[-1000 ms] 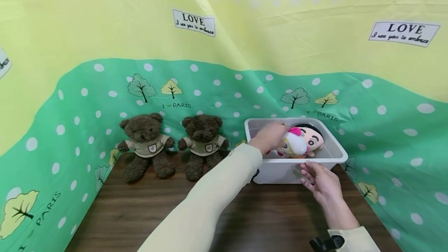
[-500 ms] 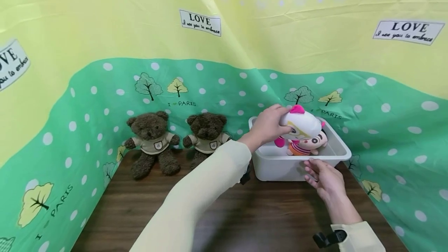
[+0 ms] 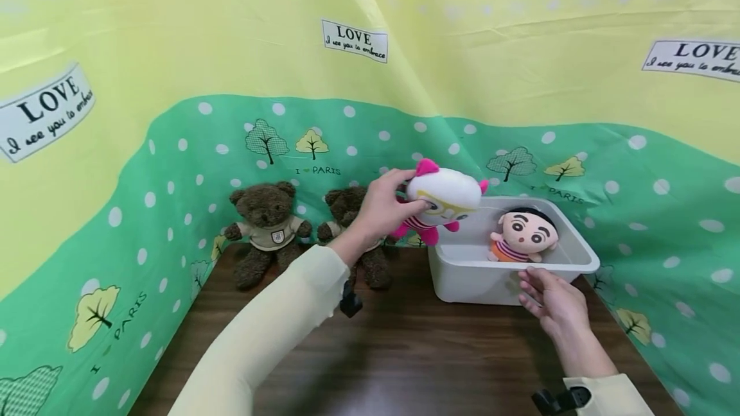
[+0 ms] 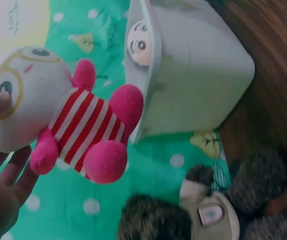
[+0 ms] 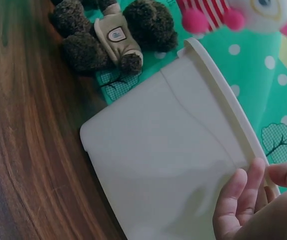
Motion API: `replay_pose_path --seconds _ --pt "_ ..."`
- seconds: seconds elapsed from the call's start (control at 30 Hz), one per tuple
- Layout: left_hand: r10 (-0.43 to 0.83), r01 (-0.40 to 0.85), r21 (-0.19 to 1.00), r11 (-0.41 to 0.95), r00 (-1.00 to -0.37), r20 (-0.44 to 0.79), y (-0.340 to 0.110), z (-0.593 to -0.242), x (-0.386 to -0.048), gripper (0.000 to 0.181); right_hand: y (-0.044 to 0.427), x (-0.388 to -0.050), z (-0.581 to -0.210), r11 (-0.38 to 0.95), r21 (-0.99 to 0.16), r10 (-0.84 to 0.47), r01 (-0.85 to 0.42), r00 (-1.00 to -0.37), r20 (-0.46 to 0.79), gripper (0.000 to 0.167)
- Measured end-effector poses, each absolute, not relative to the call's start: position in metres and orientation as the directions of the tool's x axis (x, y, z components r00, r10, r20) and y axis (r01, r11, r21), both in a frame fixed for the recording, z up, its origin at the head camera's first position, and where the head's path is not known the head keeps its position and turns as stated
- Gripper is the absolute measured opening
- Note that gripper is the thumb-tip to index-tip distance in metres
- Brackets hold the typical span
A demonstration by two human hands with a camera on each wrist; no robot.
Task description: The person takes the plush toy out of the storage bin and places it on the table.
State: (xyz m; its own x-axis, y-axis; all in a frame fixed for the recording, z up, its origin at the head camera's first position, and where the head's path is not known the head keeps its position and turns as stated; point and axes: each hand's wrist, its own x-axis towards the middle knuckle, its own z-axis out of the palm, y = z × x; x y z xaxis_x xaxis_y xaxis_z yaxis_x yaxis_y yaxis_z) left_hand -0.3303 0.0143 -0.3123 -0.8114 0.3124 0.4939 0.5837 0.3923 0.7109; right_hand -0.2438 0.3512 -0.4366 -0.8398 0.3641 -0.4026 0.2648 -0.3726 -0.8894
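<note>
My left hand (image 3: 381,207) grips the white head of a plush doll (image 3: 444,186) with pink ears and limbs and a red-and-white striped body. The doll hangs in the air beside the left end of a pale grey plastic bin (image 3: 476,284). In the left wrist view, my thumb presses on the doll's face (image 4: 31,95) near one eye. At the bin's front rim, my right hand (image 3: 557,303) pinches the edge, thumb over the top and fingers against the outer wall. Inside the bin lies another plush doll (image 3: 520,236) with black hair and a striped top.
Two brown teddy bears in beige shirts sit left of the bin: one bear (image 3: 266,217) further left, the other bear (image 3: 376,267) partly behind my left arm. A dark wooden table (image 3: 416,358) lies below. A green and yellow printed cloth (image 3: 191,127) stands close behind.
My left hand has lifted the pink-limbed plush doll out of the bin and carried it left, past the bin's end. My right hand has stayed at the front rim. The view has turned slightly left.
</note>
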Motion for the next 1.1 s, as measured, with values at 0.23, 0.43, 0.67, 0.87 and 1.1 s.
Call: replay_pose_path --seconds 0.23,0.43,0.67,0.87,1.1 --pt "0.266 0.471 0.848 0.242 -0.873 0.409 -0.057 -0.32 -0.321 0.058 0.356 -0.239 -0.441 -0.372 -0.89 0.363 0.263 -0.841 -0.4 0.017" --pt "0.202 0.384 0.883 0.27 -0.919 0.338 -0.13 -0.35 -0.319 0.057 0.357 -0.239 -0.439 -0.369 -0.897 0.35 0.245 -0.857 -0.378 0.017" --pt "0.088 0.243 0.908 0.342 -0.97 0.226 -0.207 -0.405 -0.318 0.061 0.353 -0.243 -0.439 -0.379 -0.891 0.353 0.249 -0.852 -0.388 0.014" --pt "-0.006 0.129 0.944 0.304 -0.99 0.138 -0.258 -0.439 -0.314 0.067 0.351 -0.245 -0.439 -0.376 -0.892 0.356 0.252 -0.849 -0.39 0.014" --pt "-0.035 0.061 0.955 0.291 -0.997 0.074 -0.298 -0.468 -0.313 0.067 0.351 -0.245 -0.439 -0.37 -0.891 0.366 0.262 -0.841 -0.399 0.014"
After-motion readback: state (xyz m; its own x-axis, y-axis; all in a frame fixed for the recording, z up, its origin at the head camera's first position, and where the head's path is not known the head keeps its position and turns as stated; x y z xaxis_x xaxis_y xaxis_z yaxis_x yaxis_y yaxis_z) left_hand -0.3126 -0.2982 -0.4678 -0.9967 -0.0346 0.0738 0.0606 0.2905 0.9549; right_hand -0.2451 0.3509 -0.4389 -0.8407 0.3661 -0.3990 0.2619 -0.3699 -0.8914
